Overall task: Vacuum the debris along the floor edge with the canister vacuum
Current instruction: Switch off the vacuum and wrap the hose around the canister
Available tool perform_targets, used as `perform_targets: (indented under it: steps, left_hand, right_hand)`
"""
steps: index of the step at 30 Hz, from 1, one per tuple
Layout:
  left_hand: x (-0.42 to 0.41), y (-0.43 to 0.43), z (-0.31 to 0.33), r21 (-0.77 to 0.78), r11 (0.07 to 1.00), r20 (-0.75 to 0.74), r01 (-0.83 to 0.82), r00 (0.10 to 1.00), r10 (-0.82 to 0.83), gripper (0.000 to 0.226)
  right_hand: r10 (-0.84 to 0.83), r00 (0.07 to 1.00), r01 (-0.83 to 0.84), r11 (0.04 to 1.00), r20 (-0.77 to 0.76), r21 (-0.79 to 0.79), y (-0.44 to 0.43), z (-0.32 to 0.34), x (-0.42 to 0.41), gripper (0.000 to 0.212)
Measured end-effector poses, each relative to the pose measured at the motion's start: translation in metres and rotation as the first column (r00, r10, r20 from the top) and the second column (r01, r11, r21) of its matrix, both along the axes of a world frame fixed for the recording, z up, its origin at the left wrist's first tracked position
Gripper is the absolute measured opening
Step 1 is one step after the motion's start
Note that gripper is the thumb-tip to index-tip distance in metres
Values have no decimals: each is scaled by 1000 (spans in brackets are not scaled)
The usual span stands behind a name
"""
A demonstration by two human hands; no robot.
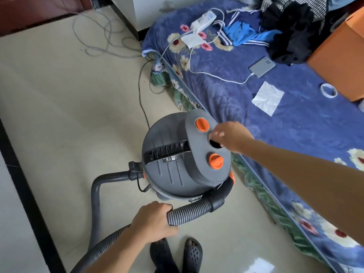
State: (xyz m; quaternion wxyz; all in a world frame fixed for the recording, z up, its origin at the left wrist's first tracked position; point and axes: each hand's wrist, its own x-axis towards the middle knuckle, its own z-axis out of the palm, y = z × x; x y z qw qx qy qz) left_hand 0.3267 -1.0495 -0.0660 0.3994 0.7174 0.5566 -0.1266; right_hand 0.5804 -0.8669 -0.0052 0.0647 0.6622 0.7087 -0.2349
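Observation:
A dark grey canister vacuum with orange knobs stands on the beige tiled floor beside the bed. Its ribbed grey hose curls from the canister's front toward me. My left hand is wrapped around that hose just below the canister. My right hand reaches over the canister's top, fingertips touching the black switch between the two orange knobs. A second smooth hose section loops off the canister's left side.
A bed with a blue floral cover runs along the right, holding a phone, a power strip, clothes, a tissue and an orange box. Cables lie on the floor at the back. A black power cord trails to the canister. My sandalled feet are below.

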Motion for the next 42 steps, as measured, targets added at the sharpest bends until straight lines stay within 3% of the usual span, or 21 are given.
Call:
perform_targets:
  steps: [3,6,13,20,26,30,33,35,38,40,42]
  left_hand:
    - [-1,1,0,-2,1000,-10,4,1000,-4,32]
    - [-2,0,-1,2,1000,-18,3,1000,-3,34]
    - [-7,-1,-3,-6,1000,-8,12,1000,-12,34]
    - [-4,2,-1,-21,1000,-11,17,1000,-18,36]
    - [-2,3,-1,-17,999,-26,30,999,-30,38]
    - [-1,2,-1,-21,999,-34,36,999,-37,37]
    - [0,1,0,-23,999,-26,24,999,-25,37]
    - [1,-1,1,-22,1000,-22,8,1000,-8,37]
    - [4,-3,3,-15,1000,-10,-23,1000,23,37]
    - [11,-3,9,-7,999,18,-38,999,38,36]
    - [23,1,18,0,999,71,-47,996,47,35]
  right_hand:
    - [-263,963,262,965,-55,-30,32,-9,-13,28]
    - [-256,967,256,964,7,-68,44,-21,-26,30]
    - [-99,993,98,995,58,25,52,-40,-30,18]
    - [87,988,-99,991,127,91,53,-43,-26,20]
    - [316,928,-349,922,196,170,51,-46,-18,22]
    - [437,849,-500,847,296,183,47,-46,-14,39]
    - [470,828,-537,822,308,190,47,-47,-10,42]
    - [425,865,-481,855,266,196,46,-50,-10,40]
    - [191,981,-175,949,-34,263,25,-52,-2,37]
    - [-51,973,111,958,-224,265,-7,-54,17,38]
    - [-310,904,385,890,-295,244,-46,-60,48,35]
